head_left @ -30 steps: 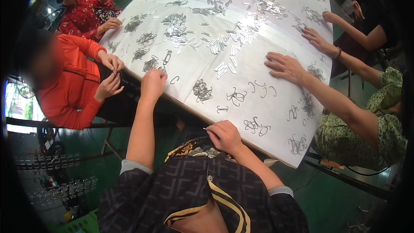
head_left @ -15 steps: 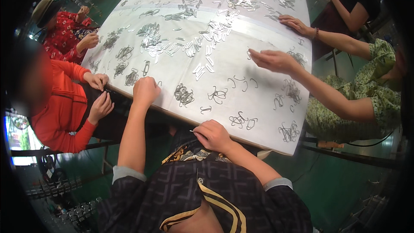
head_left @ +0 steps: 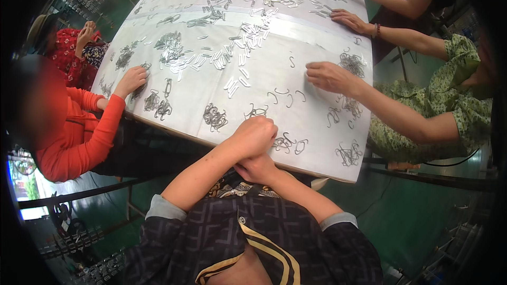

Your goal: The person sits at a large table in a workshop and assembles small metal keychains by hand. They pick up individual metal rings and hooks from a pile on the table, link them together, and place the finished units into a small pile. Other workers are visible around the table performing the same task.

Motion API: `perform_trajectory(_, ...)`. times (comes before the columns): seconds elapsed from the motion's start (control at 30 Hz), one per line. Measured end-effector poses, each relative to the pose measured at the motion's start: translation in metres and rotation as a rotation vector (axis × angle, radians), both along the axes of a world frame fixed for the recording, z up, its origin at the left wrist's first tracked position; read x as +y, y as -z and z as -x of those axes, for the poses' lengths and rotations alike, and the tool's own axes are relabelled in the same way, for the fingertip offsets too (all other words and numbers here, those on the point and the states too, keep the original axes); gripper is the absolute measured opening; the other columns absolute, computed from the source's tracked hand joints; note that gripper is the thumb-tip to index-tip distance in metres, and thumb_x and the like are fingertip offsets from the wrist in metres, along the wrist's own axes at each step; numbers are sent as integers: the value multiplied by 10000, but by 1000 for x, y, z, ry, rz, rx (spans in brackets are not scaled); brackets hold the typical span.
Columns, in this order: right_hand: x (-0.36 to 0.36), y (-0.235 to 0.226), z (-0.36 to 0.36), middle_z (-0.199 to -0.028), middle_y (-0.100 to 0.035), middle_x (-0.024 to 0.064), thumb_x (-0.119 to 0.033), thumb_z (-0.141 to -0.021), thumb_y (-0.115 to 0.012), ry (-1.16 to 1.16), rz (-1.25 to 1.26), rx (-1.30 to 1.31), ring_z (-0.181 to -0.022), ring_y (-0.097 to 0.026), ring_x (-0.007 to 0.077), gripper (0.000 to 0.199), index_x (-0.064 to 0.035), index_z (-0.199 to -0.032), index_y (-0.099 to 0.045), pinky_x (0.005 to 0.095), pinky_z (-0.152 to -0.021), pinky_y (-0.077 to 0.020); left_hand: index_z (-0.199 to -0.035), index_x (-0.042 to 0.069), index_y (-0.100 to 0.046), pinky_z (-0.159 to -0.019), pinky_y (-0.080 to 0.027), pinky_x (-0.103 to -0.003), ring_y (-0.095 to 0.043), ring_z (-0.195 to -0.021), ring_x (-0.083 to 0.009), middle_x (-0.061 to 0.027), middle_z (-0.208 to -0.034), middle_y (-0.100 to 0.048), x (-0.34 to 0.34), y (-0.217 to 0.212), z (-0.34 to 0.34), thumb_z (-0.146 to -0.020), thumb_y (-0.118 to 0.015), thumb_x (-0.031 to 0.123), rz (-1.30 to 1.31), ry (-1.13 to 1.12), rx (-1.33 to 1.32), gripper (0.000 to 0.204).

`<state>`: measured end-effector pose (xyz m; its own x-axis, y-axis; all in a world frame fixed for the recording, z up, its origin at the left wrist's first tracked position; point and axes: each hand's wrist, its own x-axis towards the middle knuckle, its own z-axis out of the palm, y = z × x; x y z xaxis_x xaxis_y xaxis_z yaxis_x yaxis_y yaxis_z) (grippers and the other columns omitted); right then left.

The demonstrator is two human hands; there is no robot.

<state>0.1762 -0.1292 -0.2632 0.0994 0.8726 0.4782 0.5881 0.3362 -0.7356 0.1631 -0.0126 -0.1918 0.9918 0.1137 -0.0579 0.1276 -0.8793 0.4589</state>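
Metal wire hooks [head_left: 289,143] lie flat in a small cluster at the near edge of the white table [head_left: 311,47], just right of the left hand [head_left: 255,135]; their long axes differ, hooks curling various ways. Left hand is clenched at that edge, above the right hand [head_left: 257,169]; contents not visible. Right hand's grip cannot be determined.

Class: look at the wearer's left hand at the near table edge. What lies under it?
The left hand lies over the right hand, at the edge of the white table. Wire hooks lie just beside it. Anything held between the hands is covered.
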Motion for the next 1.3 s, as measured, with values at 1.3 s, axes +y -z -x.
perform_trajectory(1.3,8,-22,-4,-757,-621,106,-9,-728,-699,-19,-65,-50,-679,-595,273,152,-28,-867,-642,377,-641,-468,-649,30,-661,-499,-480,-313,-571,-722,-228,-103,-714,-579,-108,20,-43,-615,-655,120,-343,-86,-170,96)
